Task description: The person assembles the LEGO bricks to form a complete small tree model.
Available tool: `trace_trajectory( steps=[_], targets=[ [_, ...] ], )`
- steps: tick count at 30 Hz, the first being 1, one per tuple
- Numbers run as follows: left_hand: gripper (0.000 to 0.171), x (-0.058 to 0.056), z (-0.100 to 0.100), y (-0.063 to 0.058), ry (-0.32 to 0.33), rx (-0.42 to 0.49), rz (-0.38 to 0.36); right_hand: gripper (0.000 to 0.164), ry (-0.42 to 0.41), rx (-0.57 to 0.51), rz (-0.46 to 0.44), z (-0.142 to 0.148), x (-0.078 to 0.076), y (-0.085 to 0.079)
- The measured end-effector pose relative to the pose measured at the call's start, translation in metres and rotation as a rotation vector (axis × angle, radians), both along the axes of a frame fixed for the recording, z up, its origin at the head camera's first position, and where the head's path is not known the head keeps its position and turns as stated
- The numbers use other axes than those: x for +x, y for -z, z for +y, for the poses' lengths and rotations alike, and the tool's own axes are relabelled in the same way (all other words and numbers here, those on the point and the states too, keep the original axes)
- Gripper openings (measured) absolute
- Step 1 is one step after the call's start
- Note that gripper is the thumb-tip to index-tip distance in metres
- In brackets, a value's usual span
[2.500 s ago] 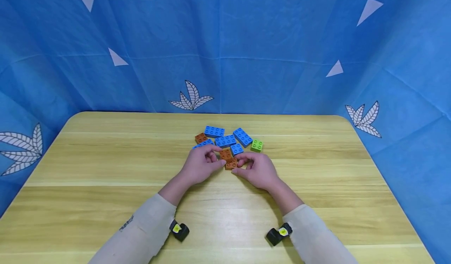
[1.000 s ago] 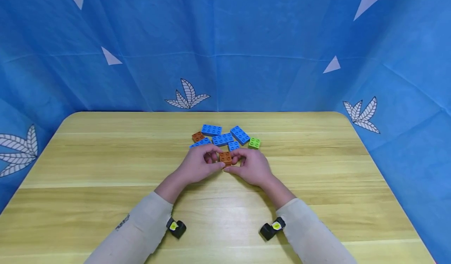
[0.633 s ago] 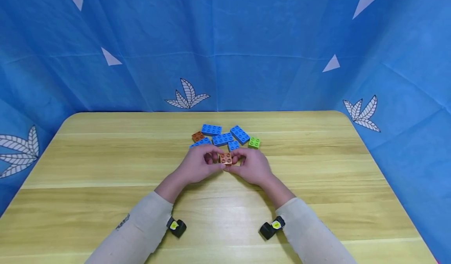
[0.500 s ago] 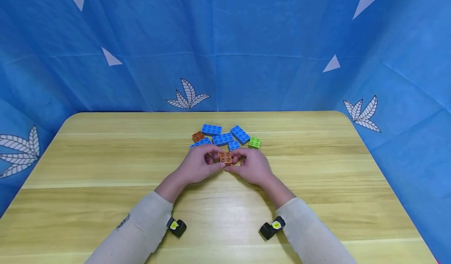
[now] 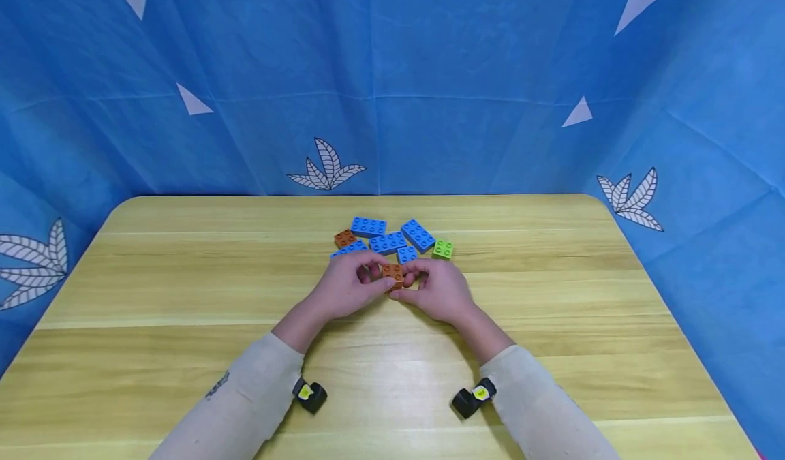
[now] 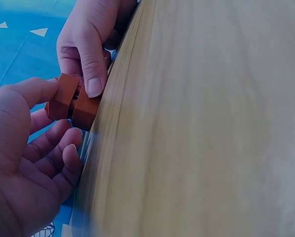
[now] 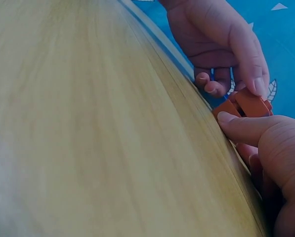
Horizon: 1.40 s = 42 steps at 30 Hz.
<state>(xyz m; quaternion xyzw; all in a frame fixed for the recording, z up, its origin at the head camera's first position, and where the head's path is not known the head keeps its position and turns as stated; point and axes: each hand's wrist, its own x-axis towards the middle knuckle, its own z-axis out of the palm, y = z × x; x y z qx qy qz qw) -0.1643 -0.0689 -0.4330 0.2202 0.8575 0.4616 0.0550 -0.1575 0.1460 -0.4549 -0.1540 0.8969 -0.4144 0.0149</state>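
Note:
Two orange toy building bricks are between the hands, one above the other. The left hand [image 5: 346,286] pinches the upper brick [image 5: 392,271] between thumb and fingers. The right hand [image 5: 438,291] grips the lower brick [image 6: 85,111], its thumb along the near side. In the left wrist view the upper brick sits slightly tilted on the lower one's studs, and a narrow gap shows between them. The right wrist view shows the left thumb on the upper brick [image 7: 253,104]. Fingers hide much of the lower brick.
Just beyond the hands lie blue bricks [image 5: 388,243], a small blue brick [image 5: 407,254], a brown-orange brick [image 5: 345,239] and a lime green brick [image 5: 443,249]. The wooden table [image 5: 392,392] ends at a blue curtain [image 5: 466,146] behind.
The upper orange brick has moved from behind and left of the lower brick to on top of it. Most recently the left thumb has shifted slightly right across its near side.

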Motion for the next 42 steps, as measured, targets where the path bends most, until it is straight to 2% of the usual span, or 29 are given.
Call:
trace_trajectory(
  steps=[7,20,34,39,42],
  targets=[
    [0.023,0.0015,0.0009,-0.0006,0.012,0.007,0.024,0.028,0.018,0.008,0.003,-0.0002,0.0000,0.0019],
    [0.025,0.0019,-0.0013,0.0062,-0.001,0.018,0.016,0.029,0.014,0.013,-0.007,-0.0002,-0.0002,0.0016],
    [0.027,0.0005,-0.0028,0.0010,-0.003,-0.011,0.002,0.032,0.021,0.006,-0.024,-0.0022,0.0000,-0.0037],
    [0.029,0.0004,-0.0031,0.0010,-0.002,-0.012,-0.001,0.034,0.007,-0.036,-0.029,-0.0007,-0.0006,-0.0038],
    [0.030,0.0016,-0.0034,0.0036,-0.009,0.007,-0.020,0.037,0.010,-0.128,-0.038,0.0008,0.0009,-0.0031]
  ],
)
